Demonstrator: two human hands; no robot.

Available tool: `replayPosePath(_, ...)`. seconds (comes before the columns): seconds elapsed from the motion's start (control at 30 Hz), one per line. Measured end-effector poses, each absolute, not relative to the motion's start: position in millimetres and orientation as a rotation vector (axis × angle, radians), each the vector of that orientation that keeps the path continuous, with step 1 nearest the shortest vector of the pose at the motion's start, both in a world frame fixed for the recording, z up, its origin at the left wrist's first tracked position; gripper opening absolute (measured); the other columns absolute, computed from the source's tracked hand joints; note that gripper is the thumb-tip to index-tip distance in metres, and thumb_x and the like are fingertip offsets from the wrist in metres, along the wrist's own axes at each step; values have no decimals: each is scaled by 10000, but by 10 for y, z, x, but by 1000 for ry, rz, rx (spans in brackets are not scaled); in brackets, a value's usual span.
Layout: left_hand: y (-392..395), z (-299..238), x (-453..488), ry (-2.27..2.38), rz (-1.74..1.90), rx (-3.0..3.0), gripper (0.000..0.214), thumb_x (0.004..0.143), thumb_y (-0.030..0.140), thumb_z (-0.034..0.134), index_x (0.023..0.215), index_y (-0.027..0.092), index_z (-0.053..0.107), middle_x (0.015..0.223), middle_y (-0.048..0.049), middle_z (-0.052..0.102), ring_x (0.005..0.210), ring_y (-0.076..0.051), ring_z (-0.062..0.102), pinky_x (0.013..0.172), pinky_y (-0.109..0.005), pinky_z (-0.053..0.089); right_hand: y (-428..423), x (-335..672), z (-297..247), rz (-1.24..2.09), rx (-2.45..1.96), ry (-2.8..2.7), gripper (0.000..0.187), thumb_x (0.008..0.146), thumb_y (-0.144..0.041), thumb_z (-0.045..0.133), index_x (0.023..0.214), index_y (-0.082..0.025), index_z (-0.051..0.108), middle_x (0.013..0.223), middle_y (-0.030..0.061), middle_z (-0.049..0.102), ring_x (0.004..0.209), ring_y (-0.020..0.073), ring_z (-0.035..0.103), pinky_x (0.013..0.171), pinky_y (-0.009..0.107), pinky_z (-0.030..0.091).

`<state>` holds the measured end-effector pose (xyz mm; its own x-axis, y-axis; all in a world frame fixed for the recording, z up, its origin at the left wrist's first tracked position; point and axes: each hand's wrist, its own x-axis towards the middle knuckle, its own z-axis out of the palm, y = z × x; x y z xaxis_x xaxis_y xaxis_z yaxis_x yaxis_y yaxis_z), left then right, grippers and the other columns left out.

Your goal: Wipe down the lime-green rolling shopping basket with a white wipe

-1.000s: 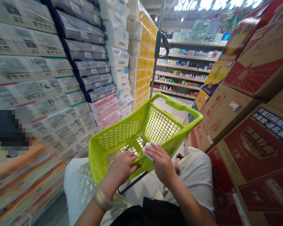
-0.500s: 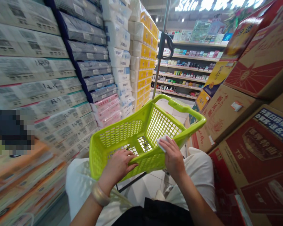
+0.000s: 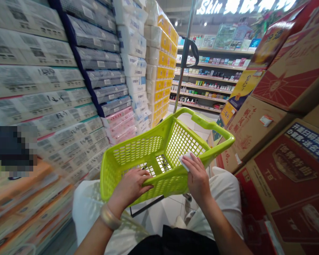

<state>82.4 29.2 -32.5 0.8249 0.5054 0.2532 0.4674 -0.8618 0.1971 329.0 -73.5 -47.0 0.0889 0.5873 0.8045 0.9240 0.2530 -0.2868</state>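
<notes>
A lime-green plastic shopping basket (image 3: 138, 144) with perforated walls stands tilted between my knees. Over its near rim my left hand (image 3: 133, 184) is closed, fingers inside and thumb outside. A folded white cloth or tissue (image 3: 185, 161) is in my right hand (image 3: 198, 175), pressed against the inner side of the same rim further right; which material it is I cannot tell. The basket's handle (image 3: 202, 122) rises at its far right end, touched by neither hand. Behind the basket a metal pole (image 3: 179, 88) carries a dark grip (image 3: 186, 53).
Packs of paper goods (image 3: 101, 60) are stacked along the left, with yellow-and-white packs (image 3: 161, 56) beyond. Cardboard cartons (image 3: 284, 173) tower close on the right. Shelves (image 3: 212, 65) of small products cross the back. Pale tiles (image 3: 162, 214) show below the basket.
The right hand with the white cloth or tissue has slid slightly right along the rim. The basket's handle end and the pole have shifted a little right. My left hand keeps its hold.
</notes>
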Motion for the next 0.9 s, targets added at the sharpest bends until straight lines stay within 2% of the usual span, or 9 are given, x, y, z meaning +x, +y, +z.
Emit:
replayPosePath(0.23, 269, -256, 776, 831, 505, 2896, 258, 862, 455, 628, 1008, 270, 732, 1013, -27, 735, 925, -229, 663, 832, -386, 479, -771, 3200, -461, -402, -1373, -1770, 477, 902, -18, 383, 1224, -235, 661, 1231, 38, 707, 1335, 215, 520, 1136, 451, 408)
replayPosePath(0.37, 236, -230, 745, 965, 734, 2939, 390, 816, 489, 645, 1124, 254, 695, 1033, -58, 727, 990, -276, 639, 930, -486, 436, -809, 3374, -388, -507, -1470, -1551, 477, 901, -22, 387, 1226, -235, 663, 1214, 57, 713, 1337, 230, 518, 1154, 499, 374)
replayPosePath(0.47, 137, -188, 861, 1054, 898, 2923, 478, 802, 487, 644, 1203, 226, 646, 1086, -82, 705, 1055, -299, 610, 1007, -540, 373, -832, 3319, -378, -467, -1461, -1611, 476, 894, -19, 387, 1224, -225, 662, 1209, 58, 715, 1335, 230, 519, 1148, 492, 385)
replayPosePath(0.6, -66, -125, 1195, 981, 933, 2849, 519, 831, 447, 610, 1277, 185, 573, 1181, -111, 661, 1131, -283, 575, 1055, -509, 354, -855, 3187, -421, -372, -1370, -1820, 473, 894, -16, 385, 1219, -226, 658, 1215, 39, 714, 1323, 217, 533, 1120, 445, 429)
replayPosePath(0.83, -213, -148, 1669, 997, 832, 2732, 496, 816, 409, 634, 1250, 178, 568, 1222, -125, 633, 1160, -297, 554, 1076, -530, 350, -935, 3509, -343, -523, -1524, -1451, 483, 886, -24, 389, 1234, -226, 657, 1239, 63, 700, 1373, 238, 475, 1172, 532, 334)
replayPosePath(0.9, -216, -178, 1731, 992, 822, 2731, 489, 815, 394, 636, 1249, 180, 569, 1244, -131, 621, 1173, -304, 543, 1069, -528, 359, -946, 3478, -351, -501, -1499, -1505, 489, 882, -21, 392, 1235, -231, 658, 1228, 59, 707, 1362, 229, 488, 1165, 514, 354)
